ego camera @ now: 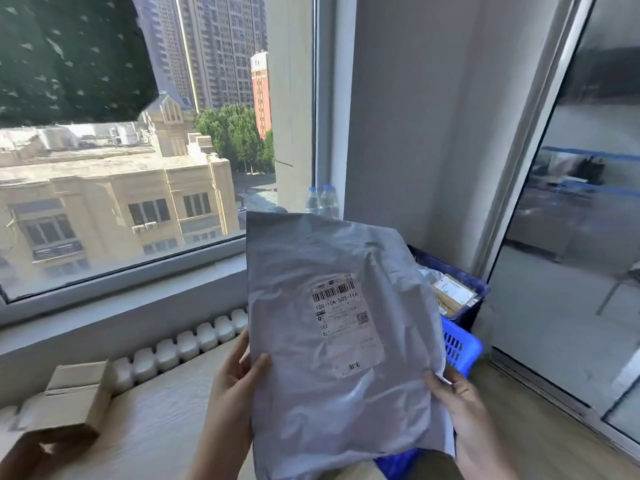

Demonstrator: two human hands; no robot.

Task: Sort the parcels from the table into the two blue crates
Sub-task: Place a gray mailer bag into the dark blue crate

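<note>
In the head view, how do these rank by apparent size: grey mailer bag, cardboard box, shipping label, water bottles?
Largest first: grey mailer bag; cardboard box; shipping label; water bottles. Bag is nearest, bottles farthest.

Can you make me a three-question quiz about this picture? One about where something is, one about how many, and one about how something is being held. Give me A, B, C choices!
1. Where is the cardboard box?
A) on the table, at the left
B) under the table
C) on a chair

2. How many water bottles are in view?
A) one
B) two
C) four

3. How is the grey mailer bag held?
A) lying flat on the table
B) by one hand only
C) by both hands, with its label facing the camera

Answers:
1 A: the box sits on the pale tabletop at the left.
2 B: two clear bottles stand side by side behind the bag.
3 C: the left hand and right hand each grip a lower edge, and the label is in plain view.
</note>
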